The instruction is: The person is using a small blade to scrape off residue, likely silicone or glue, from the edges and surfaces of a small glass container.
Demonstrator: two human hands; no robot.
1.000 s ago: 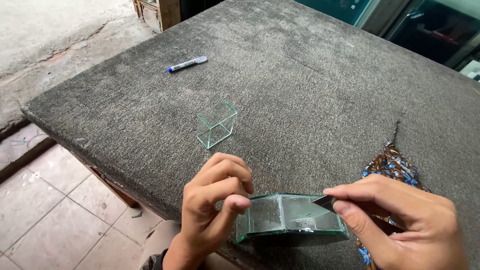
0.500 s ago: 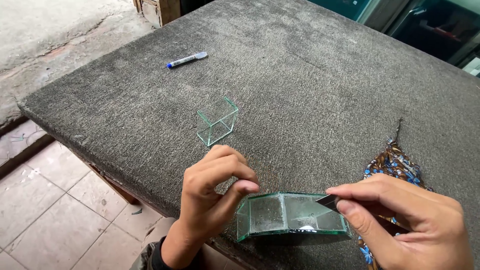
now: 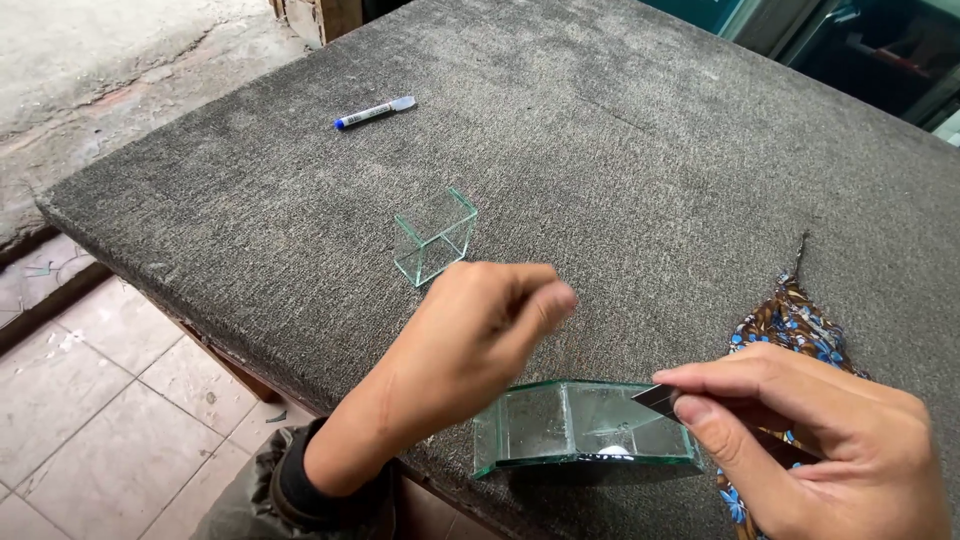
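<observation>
Left hand (image 3: 470, 350) lifted off glass box (image 3: 585, 425) — fingers loose | right hand (image 3: 810, 440) pinching blade (image 3: 658, 399) at table edge

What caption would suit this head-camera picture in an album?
Right hand pinches a small blade at a glass box; left hand lifted above grey carpeted table.

1. Left hand (image 3: 470, 340) has let go of glass box (image 3: 585, 428) at near edge of tabletop (image 3: 620, 170); now lifted just above, fingers loosely curled, blurred.
2. Left end of glass box, gripped before, now shows bare.
</observation>
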